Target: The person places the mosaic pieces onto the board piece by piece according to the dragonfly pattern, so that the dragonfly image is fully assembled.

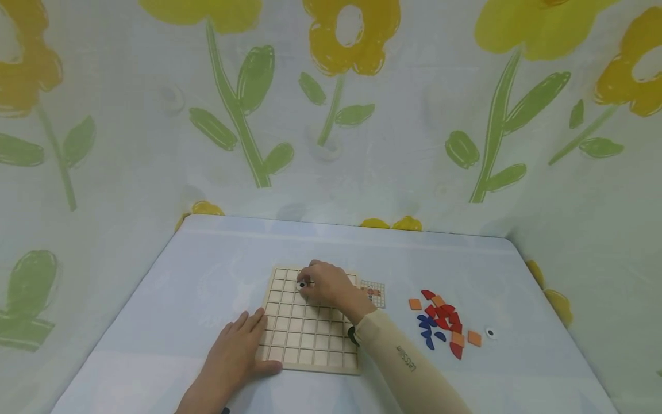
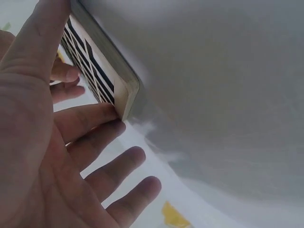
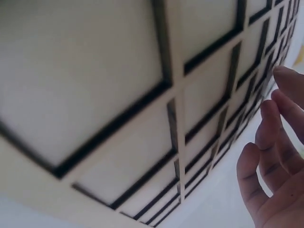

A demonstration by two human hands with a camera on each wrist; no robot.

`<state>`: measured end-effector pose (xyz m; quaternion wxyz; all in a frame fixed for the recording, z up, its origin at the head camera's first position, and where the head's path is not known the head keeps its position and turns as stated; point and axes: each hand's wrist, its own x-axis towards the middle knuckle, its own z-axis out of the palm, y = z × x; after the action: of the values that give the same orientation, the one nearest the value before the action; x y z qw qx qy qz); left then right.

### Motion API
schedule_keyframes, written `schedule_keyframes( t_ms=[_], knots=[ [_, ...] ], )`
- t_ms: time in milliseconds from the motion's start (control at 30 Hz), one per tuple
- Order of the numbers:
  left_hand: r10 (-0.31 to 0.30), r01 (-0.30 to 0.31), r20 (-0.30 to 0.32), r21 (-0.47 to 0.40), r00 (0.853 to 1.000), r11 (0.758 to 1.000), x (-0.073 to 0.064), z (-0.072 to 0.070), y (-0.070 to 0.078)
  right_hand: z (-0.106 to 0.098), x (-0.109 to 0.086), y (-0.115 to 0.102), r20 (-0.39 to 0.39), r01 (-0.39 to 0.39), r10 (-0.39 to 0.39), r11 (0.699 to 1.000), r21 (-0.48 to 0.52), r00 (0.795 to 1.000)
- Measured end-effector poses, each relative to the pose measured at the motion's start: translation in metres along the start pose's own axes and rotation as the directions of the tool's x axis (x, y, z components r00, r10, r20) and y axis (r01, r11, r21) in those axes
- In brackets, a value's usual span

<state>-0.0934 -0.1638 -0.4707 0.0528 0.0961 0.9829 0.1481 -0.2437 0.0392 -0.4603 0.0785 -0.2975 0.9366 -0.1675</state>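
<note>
A square wooden grid board (image 1: pixel 299 339) lies on the white table. My right hand (image 1: pixel 331 284) reaches over its far part and pinches a small white disc with a black dot (image 1: pixel 302 285) between thumb and fingers, at a cell near the far left corner. In the right wrist view the fingers (image 3: pixel 270 118) bend toward the grid, and the disc cannot be made out. My left hand (image 1: pixel 235 348) rests at the board's near left corner, fingers straight against the left side, thumb along the front edge. The left wrist view shows fingertips (image 2: pixel 111 111) touching the board's corner.
Right of the board lies a small printed grid card (image 1: pixel 380 294), partly behind the right arm. Farther right are loose red pieces (image 1: pixel 443 311), blue pieces (image 1: pixel 426 322), orange squares (image 1: pixel 415 305) and another white disc with a black dot (image 1: pixel 491 333). A flowered wall stands behind the table.
</note>
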Motion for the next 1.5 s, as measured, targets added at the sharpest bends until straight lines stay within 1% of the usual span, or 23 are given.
schedule_keyframes(
  t_ms=[167, 300, 433, 600, 733, 933, 1033, 1233, 1333, 1400, 1467, 1500],
  knots=[
    [0.008, -0.008, -0.025, 0.016, 1.0, 1.0, 0.0, 0.001, 0.0, -0.009, -0.008, 0.0, -0.059, 0.014, -0.014, 1.0, 0.002, 0.998],
    [0.012, -0.011, -0.036, 0.034, 0.999, 0.999, 0.001, 0.003, 0.0, -0.019, -0.021, 0.003, -0.117, 0.028, -0.025, 0.999, 0.018, 0.993],
    [0.012, -0.01, -0.038, 0.056, 0.999, 0.998, 0.001, 0.004, 0.001, -0.03, -0.035, 0.01, -0.181, 0.048, -0.048, 0.999, -0.008, 0.982],
    [0.007, -0.005, -0.039, 0.064, 0.999, 0.998, 0.0, 0.006, 0.001, -0.045, -0.055, 0.02, -0.273, 0.054, -0.061, 0.998, -0.035, 0.96],
    [0.013, -0.01, -0.047, 0.062, 0.999, 0.998, 0.0, 0.008, 0.0, -0.056, -0.073, 0.027, -0.354, 0.044, -0.054, 0.998, -0.037, 0.934],
    [0.017, -0.014, -0.074, 0.045, 0.997, 0.999, -0.001, 0.007, 0.001, -0.068, -0.102, 0.041, -0.444, 0.025, -0.039, 0.999, -0.036, 0.895],
    [0.029, -0.026, -0.09, 0.045, 0.996, 0.999, -0.002, 0.007, 0.0, -0.073, -0.119, 0.051, -0.466, -0.005, -0.024, 0.998, -0.061, 0.884],
    [0.039, -0.034, -0.091, 0.053, 0.995, 0.998, -0.004, 0.01, -0.002, -0.082, -0.153, 0.072, -0.466, -0.105, 0.048, 0.99, -0.098, 0.884],
    [0.041, -0.037, -0.081, 0.049, 0.996, 0.998, -0.004, 0.009, -0.003, -0.086, -0.17, 0.084, -0.46, -0.156, 0.098, 0.984, -0.09, 0.882],
    [0.038, -0.035, -0.069, 0.04, 0.997, 0.999, -0.003, 0.009, -0.004, -0.09, -0.182, 0.092, -0.45, -0.202, 0.147, 0.976, -0.077, 0.881],
    [0.037, -0.035, -0.058, 0.034, 0.998, 0.999, -0.002, 0.008, -0.006, -0.093, -0.193, 0.103, -0.436, -0.261, 0.204, 0.962, -0.075, 0.877],
    [0.036, -0.035, -0.053, 0.031, 0.998, 0.999, -0.001, 0.008, -0.007, -0.094, -0.2, 0.109, -0.437, -0.281, 0.221, 0.957, -0.077, 0.872]
  ],
)
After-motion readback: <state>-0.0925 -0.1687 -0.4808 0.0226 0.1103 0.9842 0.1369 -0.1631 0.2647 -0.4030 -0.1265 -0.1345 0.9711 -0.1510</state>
